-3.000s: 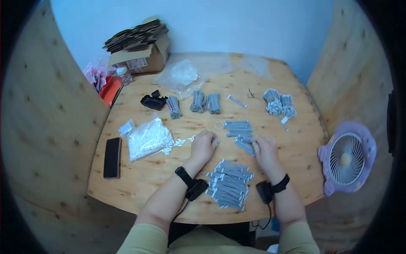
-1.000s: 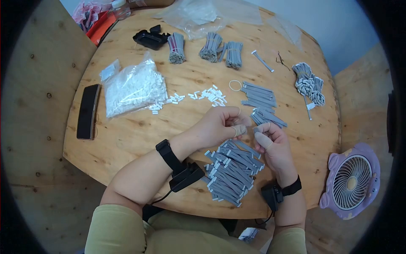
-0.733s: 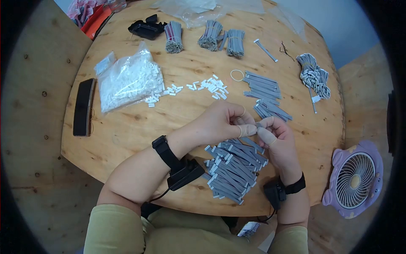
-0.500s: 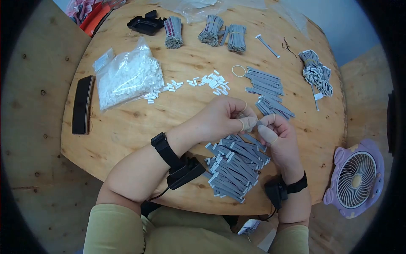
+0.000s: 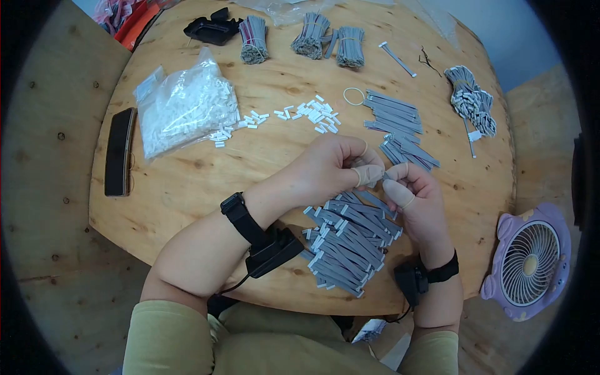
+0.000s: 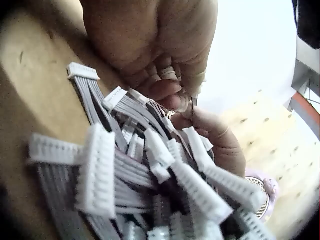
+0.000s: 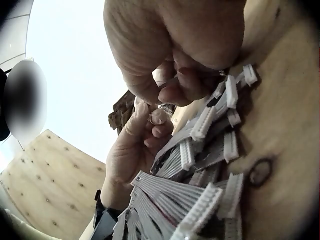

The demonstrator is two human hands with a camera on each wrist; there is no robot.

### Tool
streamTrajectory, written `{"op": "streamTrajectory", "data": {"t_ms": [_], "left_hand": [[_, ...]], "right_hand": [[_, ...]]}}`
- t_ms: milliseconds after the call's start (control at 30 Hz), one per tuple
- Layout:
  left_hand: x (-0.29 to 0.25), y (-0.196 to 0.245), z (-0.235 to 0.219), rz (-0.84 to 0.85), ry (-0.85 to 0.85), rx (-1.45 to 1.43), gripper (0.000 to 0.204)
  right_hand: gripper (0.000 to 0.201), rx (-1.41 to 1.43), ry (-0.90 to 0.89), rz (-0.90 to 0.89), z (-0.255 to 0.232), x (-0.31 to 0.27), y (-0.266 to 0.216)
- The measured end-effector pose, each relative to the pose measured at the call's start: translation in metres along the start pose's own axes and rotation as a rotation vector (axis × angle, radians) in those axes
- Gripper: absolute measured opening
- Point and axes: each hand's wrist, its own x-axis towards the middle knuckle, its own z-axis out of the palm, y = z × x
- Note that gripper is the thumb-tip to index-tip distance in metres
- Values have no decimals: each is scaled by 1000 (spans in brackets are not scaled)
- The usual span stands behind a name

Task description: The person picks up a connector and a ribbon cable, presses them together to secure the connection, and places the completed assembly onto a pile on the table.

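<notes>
Both hands meet above the pile of grey ribbon cables with white connectors [image 5: 350,244]. The left hand [image 5: 340,165] pinches something small between covered thumb and fingertips, mostly hidden. Against it, the right hand [image 5: 419,199] pinches a short grey cable [image 5: 385,177], of which little shows. In the left wrist view, the left hand [image 6: 150,40] is above the connectors and its fingertips touch those of the right hand [image 6: 222,137]. The right wrist view shows a grey strip [image 7: 172,82] within the right hand [image 7: 175,40], with the left hand [image 7: 131,152] beyond.
Loose white pieces [image 5: 319,112] lie near a clear bag of them [image 5: 187,109]. Flat grey cables [image 5: 394,115] lie behind the hands, bundles [image 5: 350,47] farther back. A phone [image 5: 120,152] lies left; a purple fan [image 5: 528,265] stands right.
The left hand has moved from beside the loose white pieces to the right hand, which has come away from the flat cables. Their fingertips have closed together. The head view has tilted down.
</notes>
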Motion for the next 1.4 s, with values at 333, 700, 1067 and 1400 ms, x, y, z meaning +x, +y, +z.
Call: {"op": "streamTrajectory", "data": {"t_ms": [333, 700, 1067, 1400], "left_hand": [[-1, 1, 0, 26, -3, -10, 14], [-2, 4, 1, -20, 23, -18, 15], [1, 1, 0, -24, -18, -158, 15], [-1, 2, 0, -89, -44, -268, 14]], "right_hand": [[10, 42, -20, 26, -4, 0, 0], [13, 123, 4, -33, 1, 0, 1], [9, 131, 28, -8, -2, 2, 4], [8, 150, -12, -18, -4, 0, 4]]}}
